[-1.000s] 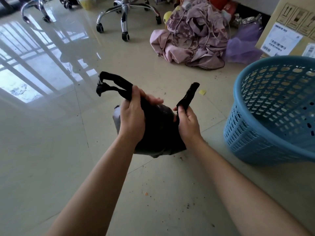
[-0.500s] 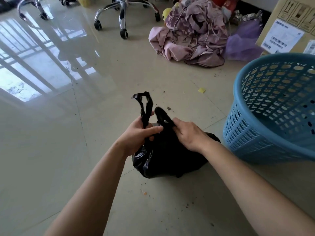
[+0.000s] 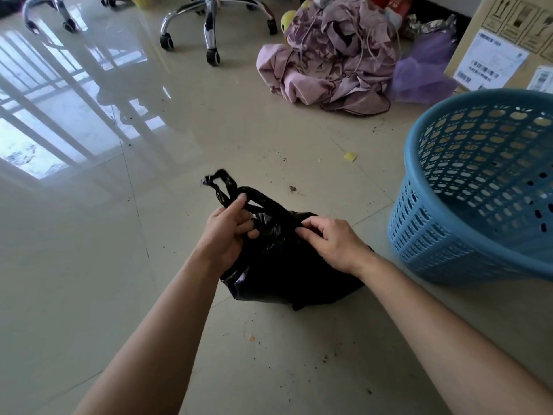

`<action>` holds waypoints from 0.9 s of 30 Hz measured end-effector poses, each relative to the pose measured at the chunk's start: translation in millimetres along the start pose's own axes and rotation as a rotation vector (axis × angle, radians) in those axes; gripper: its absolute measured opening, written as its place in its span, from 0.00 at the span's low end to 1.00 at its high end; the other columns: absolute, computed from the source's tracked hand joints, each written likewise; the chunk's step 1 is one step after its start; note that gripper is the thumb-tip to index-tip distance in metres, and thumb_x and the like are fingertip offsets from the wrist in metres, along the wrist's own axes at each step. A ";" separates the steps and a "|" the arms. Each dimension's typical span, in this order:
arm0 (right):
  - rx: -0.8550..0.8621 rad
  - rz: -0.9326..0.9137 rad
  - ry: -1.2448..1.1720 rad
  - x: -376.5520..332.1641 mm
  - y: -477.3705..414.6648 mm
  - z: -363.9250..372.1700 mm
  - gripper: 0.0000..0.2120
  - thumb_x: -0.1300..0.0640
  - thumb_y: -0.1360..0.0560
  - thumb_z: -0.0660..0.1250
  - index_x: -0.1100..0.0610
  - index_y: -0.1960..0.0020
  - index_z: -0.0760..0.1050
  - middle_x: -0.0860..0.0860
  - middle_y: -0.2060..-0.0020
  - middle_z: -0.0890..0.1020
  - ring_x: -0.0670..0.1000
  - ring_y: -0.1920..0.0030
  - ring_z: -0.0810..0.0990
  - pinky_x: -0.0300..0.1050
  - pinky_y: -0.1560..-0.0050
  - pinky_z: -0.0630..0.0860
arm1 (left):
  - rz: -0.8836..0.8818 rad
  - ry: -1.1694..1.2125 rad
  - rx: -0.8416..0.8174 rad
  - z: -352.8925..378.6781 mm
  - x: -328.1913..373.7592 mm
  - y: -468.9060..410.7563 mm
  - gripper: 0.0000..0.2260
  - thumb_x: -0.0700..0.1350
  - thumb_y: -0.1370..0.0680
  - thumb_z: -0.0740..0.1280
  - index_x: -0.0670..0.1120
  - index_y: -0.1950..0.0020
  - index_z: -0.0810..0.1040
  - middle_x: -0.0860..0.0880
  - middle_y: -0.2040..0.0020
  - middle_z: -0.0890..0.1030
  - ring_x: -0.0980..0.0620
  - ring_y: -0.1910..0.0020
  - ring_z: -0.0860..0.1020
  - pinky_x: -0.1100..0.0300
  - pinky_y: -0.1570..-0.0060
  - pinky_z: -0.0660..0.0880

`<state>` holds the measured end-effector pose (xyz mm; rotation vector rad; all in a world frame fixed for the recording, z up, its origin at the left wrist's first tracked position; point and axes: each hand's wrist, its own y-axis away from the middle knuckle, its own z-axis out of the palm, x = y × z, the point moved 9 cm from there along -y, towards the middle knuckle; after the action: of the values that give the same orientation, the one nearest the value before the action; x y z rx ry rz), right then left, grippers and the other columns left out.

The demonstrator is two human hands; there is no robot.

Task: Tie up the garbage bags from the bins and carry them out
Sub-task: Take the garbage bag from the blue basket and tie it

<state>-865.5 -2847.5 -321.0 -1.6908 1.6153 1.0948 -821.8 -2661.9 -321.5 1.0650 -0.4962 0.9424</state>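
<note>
A black garbage bag (image 3: 287, 265) of thin, glossy, crinkled plastic sits on the pale polished floor tiles (image 3: 89, 265), slumped into a low rounded lump just left of a light blue plastic laundry basket (image 3: 466, 205) whose wall is pierced with rows of small holes. The bag's two handles are twisted into narrow ropes. One handle loop (image 3: 223, 187) rises from the left hand (image 3: 227, 232) and points up and away from the person, slightly leftward; its long axis runs nearly upright. The other handle (image 3: 269, 205) stretches as a taut strand between the two hands, slanting down to the right.

The left hand is closed around the twisted plastic, thumb raised against the strand. The right hand (image 3: 332, 244) pinches the bag's gathered neck with curled fingertips (image 3: 302, 232), the remaining fingers loosely bent. Whether a knot has already formed between the hands is hard to tell.

Farther off lie a crumpled heap of mauve fabric (image 3: 329, 58), the chrome wheeled base of an office chair (image 3: 209, 25), a cardboard box (image 3: 508, 43) with shipping labels, and a small yellow scrap (image 3: 350, 156). Dark crumbs speckle the tiles.
</note>
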 end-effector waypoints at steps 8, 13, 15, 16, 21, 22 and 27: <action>0.060 -0.147 0.158 -20.1 -2.2 -5.7 0.12 0.51 0.20 0.66 0.53 0.41 0.82 0.50 0.56 0.79 0.51 0.53 0.80 0.44 0.49 0.76 | -0.102 -0.444 -0.369 27.5 -11.2 24.8 0.07 0.39 0.23 0.71 0.48 0.60 0.79 0.52 0.67 0.70 0.56 0.71 0.66 0.63 0.68 0.63; -0.073 -0.119 0.215 -23.8 -6.1 4.8 0.12 0.48 0.20 0.64 0.51 0.43 0.82 0.50 0.57 0.77 0.50 0.54 0.78 0.45 0.50 0.74 | -0.068 -0.515 -0.261 26.2 -7.3 22.9 0.08 0.49 0.20 0.67 0.44 0.51 0.80 0.52 0.68 0.68 0.57 0.74 0.63 0.65 0.75 0.62; -0.136 -0.033 0.148 -18.5 -7.7 5.4 0.11 0.46 0.20 0.65 0.50 0.47 0.83 0.46 0.58 0.80 0.45 0.55 0.79 0.41 0.52 0.72 | -0.074 -0.492 -0.228 22.0 -8.1 21.5 0.11 0.50 0.18 0.64 0.44 0.51 0.80 0.54 0.71 0.66 0.57 0.75 0.61 0.64 0.75 0.62; -0.164 0.016 0.093 -14.6 -7.9 5.0 0.10 0.46 0.21 0.66 0.50 0.48 0.83 0.44 0.58 0.82 0.43 0.55 0.80 0.39 0.52 0.73 | -0.085 -0.471 -0.231 21.2 -9.1 22.1 0.11 0.51 0.18 0.63 0.45 0.52 0.79 0.54 0.71 0.64 0.57 0.76 0.60 0.64 0.75 0.62; -0.246 0.200 -0.419 -8.7 -3.4 -5.2 0.27 0.49 0.27 0.74 0.49 0.31 0.71 0.50 0.43 0.80 0.47 0.46 0.81 0.44 0.43 0.76 | -0.143 -0.428 -0.269 27.4 -6.7 28.7 0.13 0.56 0.20 0.65 0.47 0.57 0.76 0.51 0.69 0.61 0.56 0.74 0.59 0.62 0.73 0.62; -0.228 0.204 -0.481 -14.5 -3.9 -11.1 0.30 0.44 0.28 0.73 0.48 0.29 0.69 0.49 0.41 0.79 0.47 0.45 0.80 0.44 0.44 0.74 | -0.131 -0.449 -0.279 31.0 -3.3 29.6 0.13 0.56 0.21 0.65 0.47 0.57 0.76 0.51 0.69 0.63 0.55 0.74 0.59 0.62 0.73 0.61; -0.049 0.124 -0.682 -60.9 -21.5 -44.8 0.15 0.43 0.26 0.71 0.55 0.50 0.80 0.51 0.58 0.78 0.45 0.64 0.71 0.39 0.61 0.68 | -0.005 -0.585 -0.345 54.7 12.7 32.3 0.15 0.56 0.22 0.66 0.44 0.54 0.78 0.48 0.68 0.71 0.54 0.73 0.64 0.62 0.76 0.62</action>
<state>-832.8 -2850.0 -249.5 -1.0671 1.2568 1.5649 -837.6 -2700.6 -271.9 1.0133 -1.0956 0.4993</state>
